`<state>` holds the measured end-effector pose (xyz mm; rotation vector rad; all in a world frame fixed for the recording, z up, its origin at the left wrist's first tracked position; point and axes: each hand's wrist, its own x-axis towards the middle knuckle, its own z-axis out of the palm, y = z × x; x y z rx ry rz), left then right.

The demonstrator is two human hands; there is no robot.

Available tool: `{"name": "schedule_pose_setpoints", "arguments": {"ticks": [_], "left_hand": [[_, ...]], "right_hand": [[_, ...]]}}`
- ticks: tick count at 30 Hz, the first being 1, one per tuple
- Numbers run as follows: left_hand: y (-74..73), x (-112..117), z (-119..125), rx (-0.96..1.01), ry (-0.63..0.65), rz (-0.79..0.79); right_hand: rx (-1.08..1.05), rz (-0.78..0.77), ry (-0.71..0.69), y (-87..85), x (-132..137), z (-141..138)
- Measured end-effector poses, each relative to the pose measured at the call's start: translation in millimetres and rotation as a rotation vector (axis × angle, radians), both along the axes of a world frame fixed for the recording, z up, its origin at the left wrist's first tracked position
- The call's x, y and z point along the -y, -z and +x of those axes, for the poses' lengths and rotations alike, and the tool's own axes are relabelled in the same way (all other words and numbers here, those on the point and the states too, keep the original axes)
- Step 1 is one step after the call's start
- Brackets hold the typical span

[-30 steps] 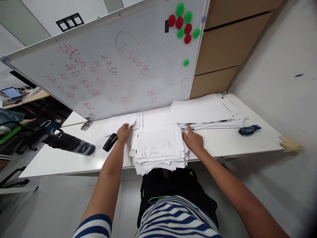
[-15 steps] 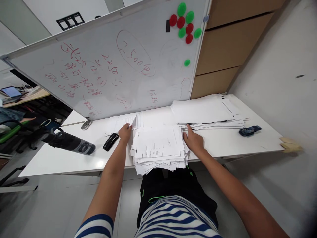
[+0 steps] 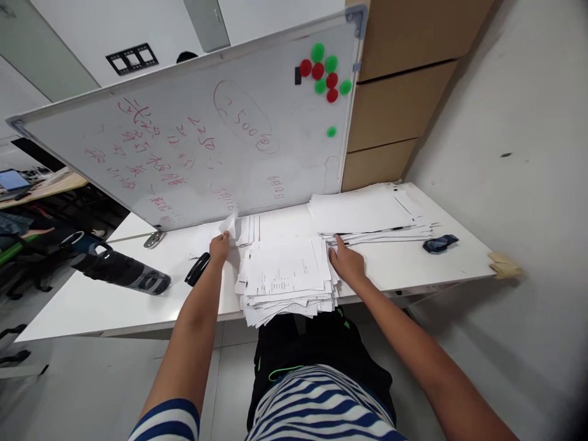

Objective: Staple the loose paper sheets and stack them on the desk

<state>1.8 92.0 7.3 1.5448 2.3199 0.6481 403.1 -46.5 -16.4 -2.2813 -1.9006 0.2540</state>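
Observation:
My left hand is closed in a pinch on a sheet of paper, which stands raised above the flat papers near the whiteboard's foot. A black stapler lies beside my left wrist, partly covered by it. In front of me an uneven stack of printed paper juts over the table's front edge. My right hand is at that stack's right side, thumb and index finger apart. Its index fingertip meets the near edge of a second paper pile; the other fingers are mostly hidden.
A dark water bottle and a computer mouse are on the left of the white table. A dark blue object lies at right. Behind stand the whiteboard, with red writing and round magnets, and cardboard boxes.
My left hand has drawn the sheet leftward and lifted it off the other papers. My right hand stays by the stack. The whole view has shifted slightly.

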Motion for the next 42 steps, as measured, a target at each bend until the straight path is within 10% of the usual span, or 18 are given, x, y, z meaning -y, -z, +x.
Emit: {"name": "schedule_pose_setpoints", "arguments": {"ticks": [7,15,19,28,37,42], "left_hand": [[-60.1,23,40,0.539,0.024,0.343],[-117.9,159,122,1.427,0.445,0.367],[-108.9,200,146,1.669,0.399,0.302],[-87.5,214,110,1.623,0.406,0.291],[-45.8,184,76,0.644,0.334,0.313],[-21.9,186,74,0.503,0.285,0.318]], "right_hand": [[-0.059,0.031,0.015,-0.2,1,2],[-0.821,0.357,-0.082,-22.7,29,-6],[-1.279,0.300,-0.279,-54.4,56,-37],[-1.588,0.223,-0.107,-96.8,59,-49],[-1.160,0.266,-0.262,-67.6,44,-61],[-1.011,0.289,-0.233,-38.3,45,-66]]}}
